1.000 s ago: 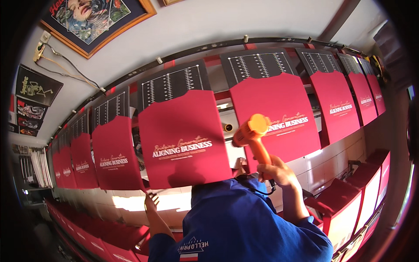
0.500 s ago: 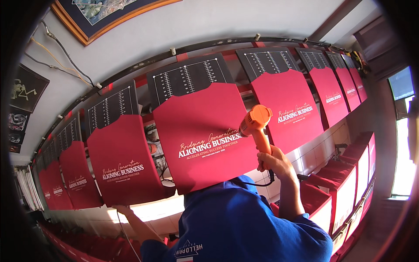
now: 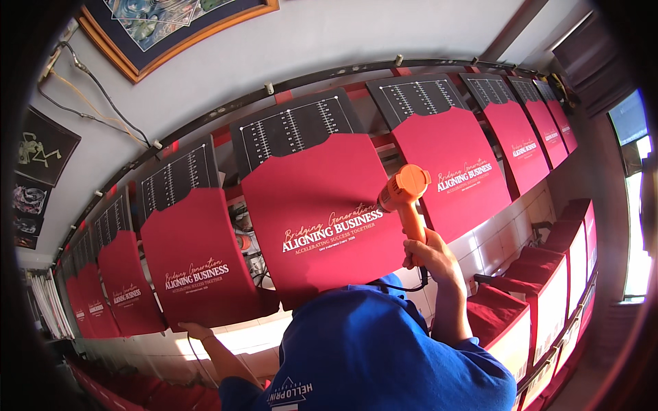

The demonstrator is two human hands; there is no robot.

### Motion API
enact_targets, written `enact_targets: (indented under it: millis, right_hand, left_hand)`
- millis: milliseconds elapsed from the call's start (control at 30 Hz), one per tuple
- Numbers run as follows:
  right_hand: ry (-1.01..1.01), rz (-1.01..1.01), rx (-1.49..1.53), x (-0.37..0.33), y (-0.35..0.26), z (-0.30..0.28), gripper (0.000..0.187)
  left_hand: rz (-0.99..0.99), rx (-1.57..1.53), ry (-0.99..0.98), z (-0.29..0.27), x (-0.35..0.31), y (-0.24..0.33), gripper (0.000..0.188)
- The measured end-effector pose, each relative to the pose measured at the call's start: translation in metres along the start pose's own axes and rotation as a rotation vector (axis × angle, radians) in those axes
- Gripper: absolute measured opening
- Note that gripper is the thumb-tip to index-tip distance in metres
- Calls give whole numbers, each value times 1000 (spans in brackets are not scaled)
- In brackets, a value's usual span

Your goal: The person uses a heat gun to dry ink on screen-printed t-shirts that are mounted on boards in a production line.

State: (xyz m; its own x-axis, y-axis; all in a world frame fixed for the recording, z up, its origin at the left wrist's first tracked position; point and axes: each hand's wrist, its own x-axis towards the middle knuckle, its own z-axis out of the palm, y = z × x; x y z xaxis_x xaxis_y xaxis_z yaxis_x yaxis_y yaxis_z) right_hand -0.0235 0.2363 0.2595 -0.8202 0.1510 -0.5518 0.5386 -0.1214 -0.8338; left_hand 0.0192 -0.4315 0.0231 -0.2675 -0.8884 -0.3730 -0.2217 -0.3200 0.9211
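In my right hand [image 3: 430, 253] is an orange heat gun [image 3: 406, 188], gripped by its handle with my fingers closed round it. Its nozzle points left at the white and gold print on a red fabric panel [image 3: 315, 175], close over the print's right end. This panel lies over a black board [image 3: 291, 127] with white ruler marks. Lower left, my left hand [image 3: 197, 331] is closed on the lower edge of the neighbouring red panel [image 3: 188, 236] and its board; some of its fingers are hidden. A thin cord [image 3: 194, 353] hangs beside it.
More printed red panels [image 3: 456, 168] on boards run in a row to both sides. A dark rail [image 3: 329, 72] passes behind them. At lower right stand several red-covered boxes [image 3: 507, 312]. A black cable [image 3: 411, 288] trails from the heat gun. A framed picture [image 3: 137, 65] hangs on the wall.
The view has shifted slightly, so the panels at left appear a little lower and further right. The heat gun stays over the same print, and my left hand stays at the panel edge.
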Motion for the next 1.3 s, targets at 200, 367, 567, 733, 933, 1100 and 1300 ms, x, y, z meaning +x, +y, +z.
enact_targets:
  millis: [200,367,567,733,933,1100,1300]
  right_hand:
    - [-37,14,-36,2,2,-6,36]
    - [-34,37,-26,-3,7,-14,39]
    - [-47,82,8,-10,5,-17,45]
    - [-92,71,-47,-8,7,-12,43]
    - [-44,73,-64,-13,6,-4,41]
    - [33,30,-56,-18,7,9,41]
    - [-70,85,-23,-14,5,9,42]
  left_hand:
    - [-9,-7,29,-11,19,-8,82]
    - [-33,-4,14,3,-4,0,78]
    - [-29,-28,-22,0,-3,-1,77]
    - [12,-130,-83,-1,2,-4,75]
    - [-35,-92,-59,4,-9,1,73]
    - [-8,-95,-55,7,-13,5,74]
    - [-29,-73,4,3,-4,-1,75]
